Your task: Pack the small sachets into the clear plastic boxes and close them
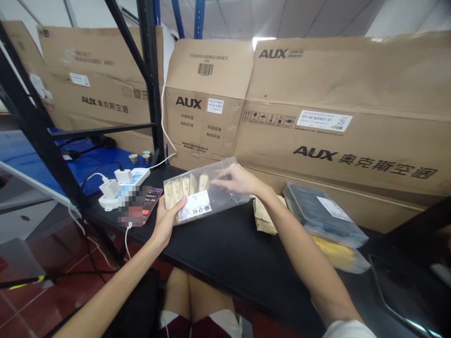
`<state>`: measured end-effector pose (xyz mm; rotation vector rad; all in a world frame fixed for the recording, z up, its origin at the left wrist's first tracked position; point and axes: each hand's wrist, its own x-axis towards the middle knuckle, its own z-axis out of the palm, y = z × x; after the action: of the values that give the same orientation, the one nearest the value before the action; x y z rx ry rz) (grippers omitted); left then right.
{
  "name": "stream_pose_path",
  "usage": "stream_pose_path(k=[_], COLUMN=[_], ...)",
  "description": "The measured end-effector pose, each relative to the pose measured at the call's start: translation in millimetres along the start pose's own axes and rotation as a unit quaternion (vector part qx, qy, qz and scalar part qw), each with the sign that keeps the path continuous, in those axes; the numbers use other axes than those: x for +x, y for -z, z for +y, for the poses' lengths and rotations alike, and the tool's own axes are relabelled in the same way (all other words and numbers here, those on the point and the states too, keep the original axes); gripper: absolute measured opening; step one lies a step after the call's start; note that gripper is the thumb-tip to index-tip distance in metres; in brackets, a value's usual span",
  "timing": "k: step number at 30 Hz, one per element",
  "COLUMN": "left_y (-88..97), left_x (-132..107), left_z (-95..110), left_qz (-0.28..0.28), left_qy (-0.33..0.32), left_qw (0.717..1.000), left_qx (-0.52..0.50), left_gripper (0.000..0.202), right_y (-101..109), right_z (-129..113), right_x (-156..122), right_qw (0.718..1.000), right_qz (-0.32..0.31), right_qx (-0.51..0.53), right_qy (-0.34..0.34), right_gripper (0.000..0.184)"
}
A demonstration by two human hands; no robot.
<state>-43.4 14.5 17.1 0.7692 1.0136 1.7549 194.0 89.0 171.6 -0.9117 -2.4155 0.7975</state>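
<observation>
A clear plastic bag (211,190) with a white label and several tan flat pieces inside lies tilted on the black table (225,249). My left hand (168,219) grips the bag's near left end, thumb on the label. My right hand (237,180) pinches the bag's upper right edge. Both hands are closed on the bag.
A phone (152,203) and a white power strip (121,184) with chargers lie left of the bag. Tan paper pieces (263,217) and stacked plastic packets (322,213) lie to the right. Large AUX cardboard boxes (338,122) stand behind. A black rack post (151,80) rises at left.
</observation>
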Motion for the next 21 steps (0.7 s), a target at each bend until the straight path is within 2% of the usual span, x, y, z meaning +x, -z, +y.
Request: stream_pose_path(k=[2,4,5,7,8,9,10,11,14,18,21], left_y=[0.1,-0.3,-0.5,-1.0,-1.1,-1.2,-1.2,-1.2,-1.5,-3.0,-4.0], left_x=[0.1,0.5,1.0,2.1,2.6,3.1,3.4,3.5,2.7,1.2,0.5], left_z=[0.5,1.9,2.9,4.7,5.5,6.2,6.7,7.1,8.3,10.6,11.5], left_qz=[-0.011,-0.014,-0.011,0.002,0.01,0.015,0.018,0.018,0.018,0.026,0.025], left_qy=[0.002,0.008,0.01,0.011,0.009,0.006,0.003,0.003,0.004,0.01,0.014], left_qw=[1.0,1.0,1.0,0.998,0.998,0.997,0.997,0.997,0.997,0.998,0.998], left_qx=[-0.004,-0.016,-0.027,-0.055,-0.066,-0.074,-0.078,-0.077,-0.069,-0.064,-0.056], left_gripper=[0.061,0.06,0.059,0.056,0.055,0.054,0.054,0.054,0.055,0.054,0.053], right_y=[-2.9,6.2,14.9,37.5,49.6,60.7,70.0,76.6,78.6,56.7,42.9], right_z=[-3.2,-2.3,0.4,11.2,19.6,29.7,41.2,53.7,91.7,128.1,140.1], right_x=[0.7,-3.1,-6.5,-15.1,-19.7,-24.0,-27.7,-30.8,-34.6,-28.8,-22.4], right_qw=[0.995,0.987,0.985,0.978,0.976,0.979,0.978,0.965,0.916,0.865,0.848], right_qz=[-0.057,-0.047,-0.003,0.132,0.182,0.202,0.187,0.143,0.044,-0.033,-0.08], right_qx=[0.076,0.152,0.168,0.146,0.103,0.031,-0.068,-0.166,-0.269,-0.296,-0.302], right_qy=[0.004,0.027,0.045,0.068,0.055,0.014,-0.057,-0.14,-0.294,-0.403,-0.428], right_gripper=[0.041,0.037,0.035,0.029,0.026,0.023,0.019,0.017,0.022,0.025,0.029])
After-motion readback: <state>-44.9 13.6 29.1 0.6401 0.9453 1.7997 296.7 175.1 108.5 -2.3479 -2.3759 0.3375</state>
